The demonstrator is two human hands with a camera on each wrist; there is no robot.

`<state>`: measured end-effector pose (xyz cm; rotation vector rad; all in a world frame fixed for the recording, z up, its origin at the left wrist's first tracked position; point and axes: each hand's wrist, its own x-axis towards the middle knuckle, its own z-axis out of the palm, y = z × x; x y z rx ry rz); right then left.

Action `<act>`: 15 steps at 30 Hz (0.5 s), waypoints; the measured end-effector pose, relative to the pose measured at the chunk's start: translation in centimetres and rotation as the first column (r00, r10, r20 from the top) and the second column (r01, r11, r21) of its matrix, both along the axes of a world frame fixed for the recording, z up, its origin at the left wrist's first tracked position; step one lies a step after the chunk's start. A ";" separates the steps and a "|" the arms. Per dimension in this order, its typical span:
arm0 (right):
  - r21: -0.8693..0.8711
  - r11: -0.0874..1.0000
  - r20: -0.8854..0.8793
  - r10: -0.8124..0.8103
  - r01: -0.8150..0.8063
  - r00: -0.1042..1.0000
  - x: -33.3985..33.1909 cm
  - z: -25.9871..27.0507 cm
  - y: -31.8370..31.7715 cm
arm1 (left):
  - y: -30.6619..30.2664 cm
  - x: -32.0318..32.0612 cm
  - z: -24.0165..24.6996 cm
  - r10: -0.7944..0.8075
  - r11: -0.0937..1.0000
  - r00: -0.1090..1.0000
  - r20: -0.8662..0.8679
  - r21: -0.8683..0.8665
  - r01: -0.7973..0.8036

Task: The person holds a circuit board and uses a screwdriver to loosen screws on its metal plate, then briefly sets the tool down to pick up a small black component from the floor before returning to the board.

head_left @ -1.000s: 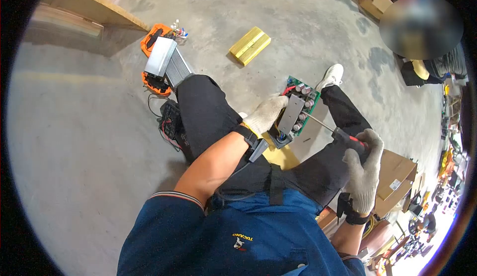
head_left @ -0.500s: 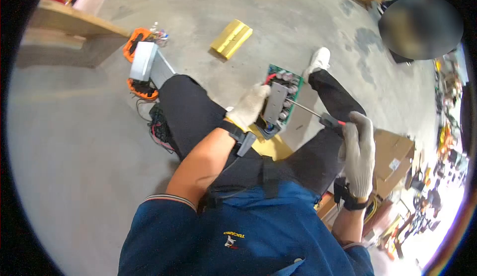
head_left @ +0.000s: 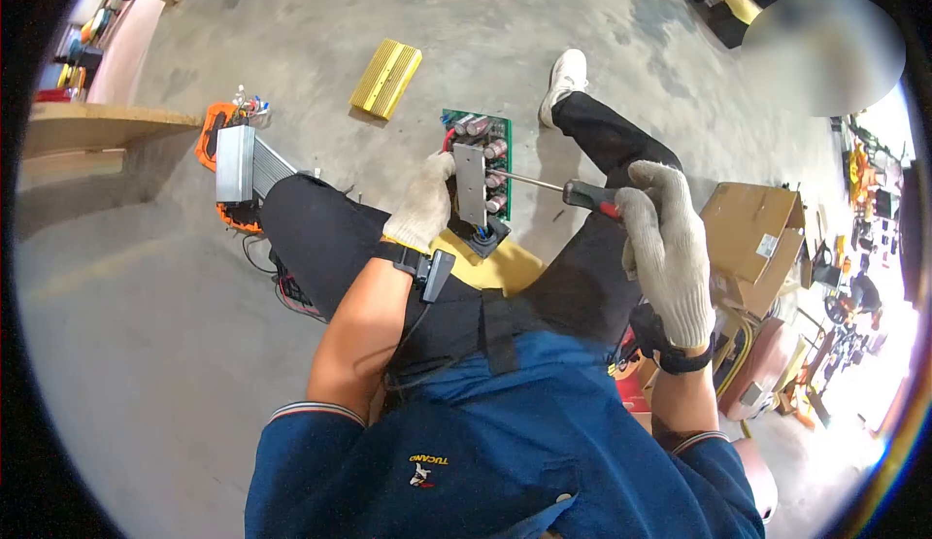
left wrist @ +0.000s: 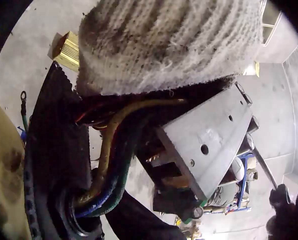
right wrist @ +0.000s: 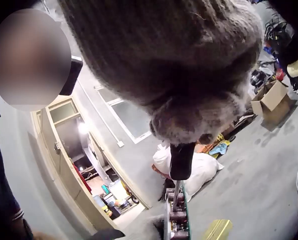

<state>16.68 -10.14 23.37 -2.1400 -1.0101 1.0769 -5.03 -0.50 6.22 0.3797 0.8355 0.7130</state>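
My gloved left hand grips the left side of a green circuit board with round capacitors and a flat grey metal plate. In the left wrist view, brown, blue and green wires curve from a black end panel toward the glove, beside the drilled plate. My gloved right hand holds a screwdriver by its black-and-red handle. Its shaft reaches left to the capacitors beside the plate, where the tip is hidden. In the right wrist view, the gloved fingers curl round the handle.
A yellow finned metal case lies on the concrete floor ahead. A silver finned case rests by an orange-and-black object at left. Yellow material lies between the legs. A cardboard box stands to the right.
The head view has swung to the right, so the floor things and board sit farther left. The board looks more upright and the screwdriver more level. Both hands keep their holds.
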 end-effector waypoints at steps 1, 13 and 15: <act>0.108 0.988 0.136 0.094 -0.110 0.986 0.1 -0.6 -0.3 | 0.0 0.0 -0.1 0.018 1.000 1.000 -0.001 -0.005 -0.018; 0.373 0.714 0.402 0.450 -0.592 0.797 0.4 -0.5 -0.8 | -0.2 -0.7 -3.0 0.027 0.999 0.999 0.045 -0.035 -0.025; 0.365 0.707 0.420 0.456 -0.606 0.785 0.1 -0.1 -0.6 | 0.0 -0.8 -2.3 -0.024 0.999 1.000 0.000 -0.021 0.024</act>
